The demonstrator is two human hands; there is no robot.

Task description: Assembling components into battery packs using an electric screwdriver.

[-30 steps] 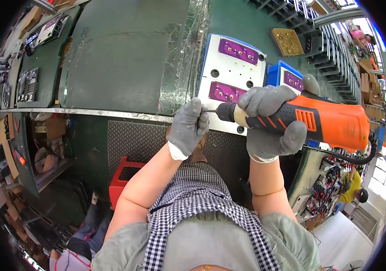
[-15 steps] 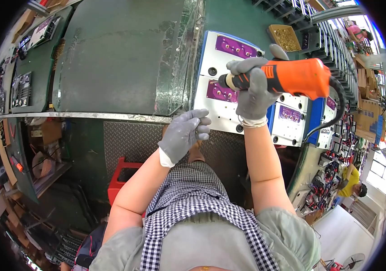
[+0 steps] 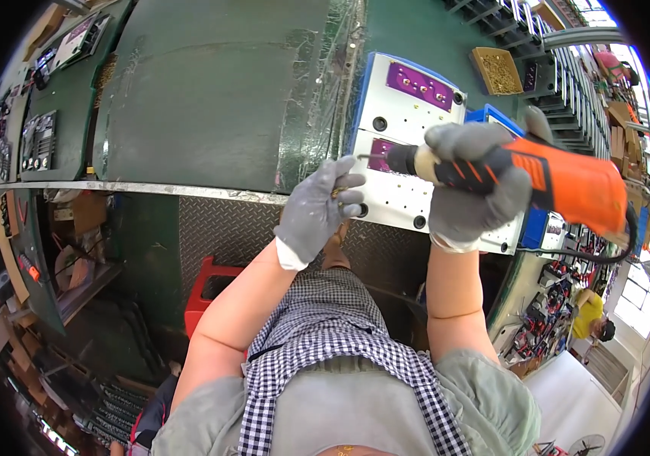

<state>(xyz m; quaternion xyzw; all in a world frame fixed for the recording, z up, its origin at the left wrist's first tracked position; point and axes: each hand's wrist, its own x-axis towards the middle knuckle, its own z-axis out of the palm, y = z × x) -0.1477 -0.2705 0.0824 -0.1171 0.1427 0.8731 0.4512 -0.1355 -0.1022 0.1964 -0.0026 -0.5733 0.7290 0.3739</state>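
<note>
My right hand [image 3: 473, 182], in a grey glove, is wrapped round an orange and black electric screwdriver [image 3: 561, 178]. The tool lies nearly level above the panels, its thin bit pointing left. The bit's tip is close to the fingertips of my left hand [image 3: 316, 209], also gloved in grey. Those fingers are curled, with small gold-coloured screws [image 3: 336, 192] showing between them. Beneath the tool are white metal panels [image 3: 397, 194] with round black feet. A purple circuit board [image 3: 420, 86] is set in the far panel; another, in the nearer panel, is partly hidden by the tool.
A cardboard tray [image 3: 497, 72] of small gold-coloured pieces sits at the back right. Black cable [image 3: 606, 258] trails from the screwdriver. Blue-sided units stand to the right, beside metal racks [image 3: 568, 83]. A red stool [image 3: 202, 292] is below the green bench [image 3: 211, 99].
The view has shifted a little. My right hand has drawn the screwdriver rightward off the near board, and its bit now meets the area at my left fingertips, which have risen slightly.
</note>
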